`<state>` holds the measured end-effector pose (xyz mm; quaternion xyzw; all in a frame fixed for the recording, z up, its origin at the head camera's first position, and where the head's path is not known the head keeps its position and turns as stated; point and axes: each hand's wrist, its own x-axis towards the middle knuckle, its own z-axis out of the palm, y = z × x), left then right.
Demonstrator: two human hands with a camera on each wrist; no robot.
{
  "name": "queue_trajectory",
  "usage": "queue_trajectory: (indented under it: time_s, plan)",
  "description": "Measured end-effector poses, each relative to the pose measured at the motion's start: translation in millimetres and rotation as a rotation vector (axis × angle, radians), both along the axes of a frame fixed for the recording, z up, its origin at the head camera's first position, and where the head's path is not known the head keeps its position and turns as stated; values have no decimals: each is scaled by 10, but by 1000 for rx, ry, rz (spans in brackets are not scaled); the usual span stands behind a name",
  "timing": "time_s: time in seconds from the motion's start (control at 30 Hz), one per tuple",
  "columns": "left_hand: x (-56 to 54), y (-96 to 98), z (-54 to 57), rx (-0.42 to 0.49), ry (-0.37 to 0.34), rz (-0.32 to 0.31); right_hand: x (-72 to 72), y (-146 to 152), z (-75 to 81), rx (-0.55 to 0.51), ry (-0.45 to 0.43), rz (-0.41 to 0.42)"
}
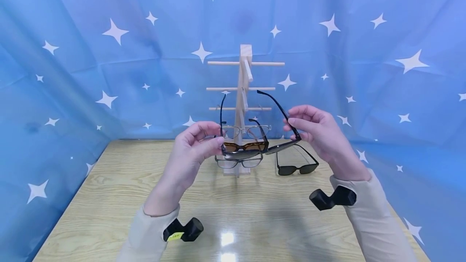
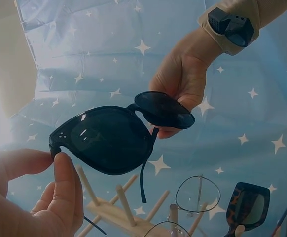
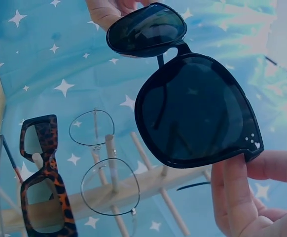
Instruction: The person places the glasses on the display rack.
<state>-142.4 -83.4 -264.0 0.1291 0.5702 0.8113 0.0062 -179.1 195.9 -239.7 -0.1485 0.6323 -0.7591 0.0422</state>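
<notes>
A pair of black sunglasses (image 1: 243,155) with dark lenses is held up in front of a wooden glasses rack (image 1: 246,51), its temples unfolded and pointing toward the rack. My left hand (image 1: 194,142) pinches the left temple near its hinge between thumb and fingers. On the other side my right hand (image 1: 316,132) pinches the right temple, also close to the hinge. Both wrist views show the lenses large, the left lens (image 2: 109,140) in one and the right lens (image 3: 195,111) in the other. The rack's lower part is partly hidden behind the sunglasses.
On the rack hang thin metal-framed glasses (image 3: 110,186), tortoiseshell sunglasses (image 3: 46,173) and clear-lens glasses (image 1: 233,163). Wooden pegs (image 1: 267,64) above them carry nothing. Another black pair of sunglasses (image 1: 297,169) lies on the table (image 1: 120,181) right of the rack. A starry blue curtain (image 1: 145,72) hangs behind.
</notes>
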Motion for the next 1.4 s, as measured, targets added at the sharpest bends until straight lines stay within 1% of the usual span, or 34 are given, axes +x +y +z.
queue_trajectory:
  time_s: [0.1, 0.27, 0.33, 0.43, 0.63, 0.9, 1.03, 1.2, 1.4]
  plan:
    - [-38, -16, 35, 19, 0, -7, -22, -26, 55, 14, 2, -17]
    - [-88, -58, 104, 39, 4, -6, -74, -80, 155, 2, -9, -25]
    - [-128, -81, 138, 53, -10, -8, -115, -104, 189, -10, -22, -25]
    - [-215, -113, 188, 77, -45, -12, -197, -144, 232, -3, -47, -39]
    - [-433, -142, 251, 148, -114, -4, -371, -222, 299, 23, -98, -100]
    - [-632, -114, 295, 223, -163, 5, -539, -241, 342, 21, -125, -162]
    - [-715, -83, 316, 252, -177, 19, -612, -234, 340, 47, -128, -176]
    - [-790, -56, 305, 294, -198, 54, -697, -237, 332, 46, -143, -177]
    - [-846, -30, 273, 350, -203, 93, -765, -258, 334, 12, -158, -193]
